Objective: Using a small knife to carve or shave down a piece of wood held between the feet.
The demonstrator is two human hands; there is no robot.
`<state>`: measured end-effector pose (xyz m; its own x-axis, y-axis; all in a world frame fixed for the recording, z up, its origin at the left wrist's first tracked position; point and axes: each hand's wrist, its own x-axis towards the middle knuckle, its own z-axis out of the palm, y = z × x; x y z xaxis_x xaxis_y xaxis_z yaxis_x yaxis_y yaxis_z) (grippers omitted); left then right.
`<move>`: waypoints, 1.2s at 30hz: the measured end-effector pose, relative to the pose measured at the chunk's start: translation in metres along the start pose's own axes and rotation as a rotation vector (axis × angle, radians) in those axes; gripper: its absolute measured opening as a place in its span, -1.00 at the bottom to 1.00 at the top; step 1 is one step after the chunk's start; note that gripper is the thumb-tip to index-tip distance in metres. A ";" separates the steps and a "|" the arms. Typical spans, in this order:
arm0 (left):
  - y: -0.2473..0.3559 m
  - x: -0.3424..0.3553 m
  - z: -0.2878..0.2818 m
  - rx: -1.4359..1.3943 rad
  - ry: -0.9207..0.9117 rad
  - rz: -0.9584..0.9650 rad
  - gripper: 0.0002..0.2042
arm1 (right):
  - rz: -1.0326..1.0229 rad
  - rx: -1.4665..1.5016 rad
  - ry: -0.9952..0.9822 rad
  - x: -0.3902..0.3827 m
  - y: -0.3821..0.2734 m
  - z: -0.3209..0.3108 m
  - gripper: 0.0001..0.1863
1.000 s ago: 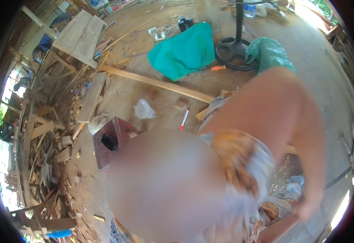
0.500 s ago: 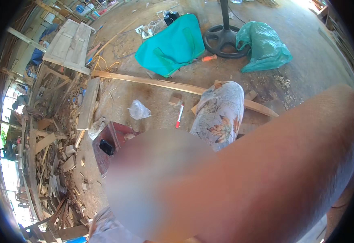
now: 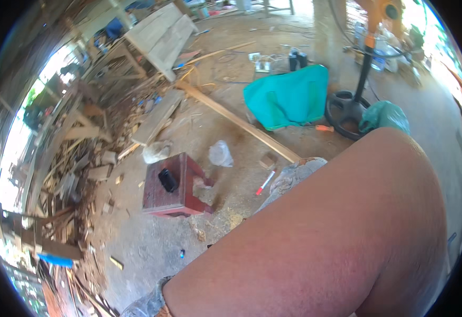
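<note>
Neither of my hands shows. A bare bent arm, by its place my right, fills the lower right, its elbow pointing forward and its hand out of the picture. Beyond it a patterned grey trouser knee peeks out. To the left stands a dark red wooden stool with a small black object on top, its kind unclear. A white and red marker pen lies on the floor between stool and knee. Near the stool sit a crumpled clear plastic bag and a small wood block.
A long wooden strip crosses the floor. Behind it are a teal cloth bag, an orange-handled tool, a black round stand base and a green plastic bag. Scrap wood heaps along the left.
The view has swung up and left, so the floor things sit farther right and lower. More of the stool shows. The blurred patch over the forearm's end is gone; the elbow appears nearer the middle.
</note>
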<state>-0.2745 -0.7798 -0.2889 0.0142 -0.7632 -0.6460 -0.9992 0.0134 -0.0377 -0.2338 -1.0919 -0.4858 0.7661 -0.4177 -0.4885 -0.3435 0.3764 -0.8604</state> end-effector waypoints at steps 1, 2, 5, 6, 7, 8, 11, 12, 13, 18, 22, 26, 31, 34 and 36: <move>0.000 -0.009 0.003 -0.012 -0.008 -0.033 -0.74 | 0.005 -0.013 -0.032 0.002 -0.002 0.016 -0.68; 0.001 -0.016 0.006 -0.021 -0.016 -0.062 -0.74 | 0.009 -0.025 -0.059 0.003 -0.003 0.030 -0.68; 0.000 -0.035 0.009 -0.013 -0.037 -0.121 -0.74 | 0.008 -0.035 -0.105 0.000 -0.011 0.059 -0.68; -0.001 -0.039 0.008 0.000 -0.043 -0.131 -0.74 | 0.004 -0.031 -0.108 -0.003 -0.014 0.064 -0.68; -0.002 -0.041 0.007 0.014 -0.048 -0.133 -0.73 | 0.002 -0.026 -0.104 -0.006 -0.016 0.064 -0.68; -0.002 -0.041 0.005 0.032 -0.051 -0.131 -0.73 | -0.001 -0.019 -0.095 -0.011 -0.017 0.062 -0.69; 0.000 -0.041 0.000 0.081 -0.062 -0.116 -0.73 | -0.002 0.002 -0.062 -0.024 -0.018 0.050 -0.69; 0.001 -0.040 -0.001 0.096 -0.066 -0.112 -0.73 | -0.001 0.007 -0.052 -0.029 -0.017 0.047 -0.69; 0.003 -0.041 -0.002 0.108 -0.070 -0.109 -0.73 | 0.001 0.010 -0.045 -0.034 -0.016 0.044 -0.69; 0.010 -0.043 -0.002 0.150 -0.065 -0.108 -0.72 | 0.005 0.000 -0.011 -0.055 -0.017 0.032 -0.69; 0.016 -0.040 -0.002 0.184 -0.033 -0.089 -0.71 | 0.003 -0.025 0.045 -0.074 -0.020 0.011 -0.70; 0.028 -0.038 0.014 0.147 -0.038 -0.152 -0.71 | 0.026 -0.087 -0.003 -0.081 -0.038 0.049 -0.70; 0.054 -0.058 0.014 0.087 -0.056 -0.250 -0.70 | -0.230 -0.196 0.035 -0.100 -0.021 0.012 -0.63; 0.075 -0.072 0.017 0.062 -0.059 -0.305 -0.69 | -0.246 -0.229 0.021 -0.104 -0.020 -0.036 -0.62; 0.088 -0.085 0.029 0.006 -0.059 -0.385 -0.69 | -0.265 -0.283 -0.026 -0.097 -0.024 -0.020 -0.62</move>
<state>-0.3625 -0.6943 -0.2594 0.3907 -0.6746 -0.6263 -0.9200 -0.2631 -0.2905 -0.3111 -1.0768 -0.4209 0.8606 -0.4474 -0.2432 -0.2652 0.0138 -0.9641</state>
